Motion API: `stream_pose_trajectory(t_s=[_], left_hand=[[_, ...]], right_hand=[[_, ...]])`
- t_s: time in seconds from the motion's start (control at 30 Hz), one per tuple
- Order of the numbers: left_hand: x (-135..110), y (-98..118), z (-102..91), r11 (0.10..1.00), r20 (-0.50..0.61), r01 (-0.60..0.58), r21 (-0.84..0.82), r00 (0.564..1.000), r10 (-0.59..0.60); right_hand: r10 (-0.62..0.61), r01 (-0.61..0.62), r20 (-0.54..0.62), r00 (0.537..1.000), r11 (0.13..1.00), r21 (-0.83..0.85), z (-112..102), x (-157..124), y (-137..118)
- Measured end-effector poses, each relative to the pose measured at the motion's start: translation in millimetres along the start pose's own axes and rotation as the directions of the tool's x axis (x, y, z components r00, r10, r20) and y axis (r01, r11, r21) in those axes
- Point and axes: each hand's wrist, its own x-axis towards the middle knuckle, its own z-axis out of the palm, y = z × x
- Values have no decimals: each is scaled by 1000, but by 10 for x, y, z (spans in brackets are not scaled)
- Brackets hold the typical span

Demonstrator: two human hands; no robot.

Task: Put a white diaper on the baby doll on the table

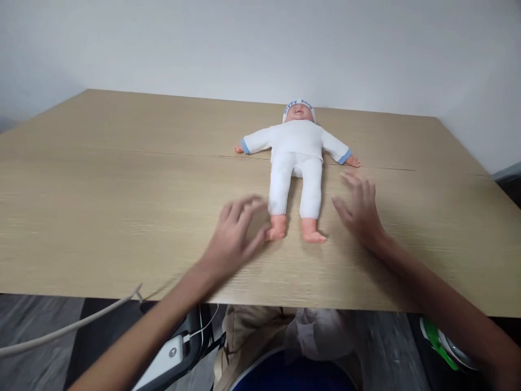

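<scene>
A pale wall (203,43) fills the top of the view. Below it, a wide table (122,206) with a light wood-grain top spans almost the whole width, its near edge running just above the person's lap.

A baby doll (299,144) in a white suit with blue cuffs lies on its back right of the table's centre. Its arms are spread, its capped head points toward the wall and its bare feet point toward the person.

The left hand (234,236) hovers over the tabletop with its fingers spread and slightly curled, holding nothing. Its fingertips are just beside the doll's foot on that side, and blur hides whether they touch. The right hand (360,209) is likewise open and empty, palm down, near the doll's other leg but apart from it.

Below the table edge, a pale cable (61,328) crosses at the left, beside a white device (166,355). A green-and-white object (442,339) sits at the lower right.
</scene>
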Motion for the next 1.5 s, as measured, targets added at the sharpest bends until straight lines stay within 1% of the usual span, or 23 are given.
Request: stream_pose_trajectory(t_s=[0.07,0.1,0.13,0.17,0.2,0.23,0.27,0.3,0.33,0.37,0.4,0.43,0.47,0.53,0.67,0.73,0.8,0.9,0.97,1.13,1.23,1.37,1.5], left_hand=[[-918,85,-48,989,14,-144,-20,989,144],[-1356,90,-51,973,-31,-226,-38,974,225],[-1753,71,-44,959,-93,-277,-51,958,272],[-2096,34,-30,958,-142,-279,-62,953,268],[-2376,-22,-12,973,-147,-220,-68,967,209],[-2595,-94,6,993,-111,-100,-65,990,92],[-2756,-181,22,997,-66,67,-42,995,-70],[-2872,-283,34,967,-24,254,3,967,-254],[-2953,-397,40,893,21,445,68,894,-447],[-3011,-519,41,765,-2,630,134,772,-636],[-3054,-644,35,634,3,756,165,642,-766],[-3090,-766,24,516,-5,839,174,525,-851],[-3122,-880,12,462,-6,868,181,470,-882],[-3175,-1071,-4,396,4,899,188,402,-915],[-3225,-1287,79,324,89,925,199,312,-946],[-3226,-1334,173,305,122,930,206,285,-951],[-3227,-1357,267,293,132,932,215,270,-954],[-3247,-1353,364,285,125,931,229,262,-957],[-3276,-1323,403,292,123,927,235,270,-955],[-3365,-1162,474,348,153,910,227,320,-935],[-3399,-1065,492,367,165,904,220,337,-927],[-3391,-999,503,370,158,903,218,341,-927],[-3340,-971,543,348,137,910,226,324,-936]], right_hand=[[-73,69,44,996,995,78,-312,-579,-268],[-116,110,46,992,987,119,-458,-875,-402],[-184,174,43,982,970,169,-585,-1153,-533],[-268,250,46,962,940,233,-685,-1397,-659],[-356,326,52,933,898,296,-750,-1595,-774],[-428,386,59,902,860,334,-779,-1742,-878],[-462,413,65,885,840,352,-774,-1839,-969],[-466,414,69,882,837,357,-739,-1896,-1049],[-453,402,76,888,845,352,-685,-1922,-1118],[-437,383,90,895,856,348,-624,-1931,-1179],[-423,365,107,900,864,346,-565,-1931,-1234],[-422,358,127,898,866,350,-518,-1932,-1286],[-426,355,145,893,864,356,-486,-1938,-1332],[-436,355,157,886,857,374,-470,-1974,-1409],[-428,344,135,894,846,407,-506,-2109,-1461],[-408,319,153,900,856,406,-509,-2175,-1437],[-385,289,182,905,870,400,-503,-2224,-1402],[-362,266,195,912,881,390,-499,-2264,-1369],[-356,261,193,914,883,390,-499,-2279,-1370],[-340,234,197,920,877,420,-474,-2322,-1422],[-330,226,183,926,872,434,-445,-2342,-1451],[-322,212,185,928,869,447,-414,-2345,-1465],[-315,201,197,928,872,447,-379,-2355,-1458]])
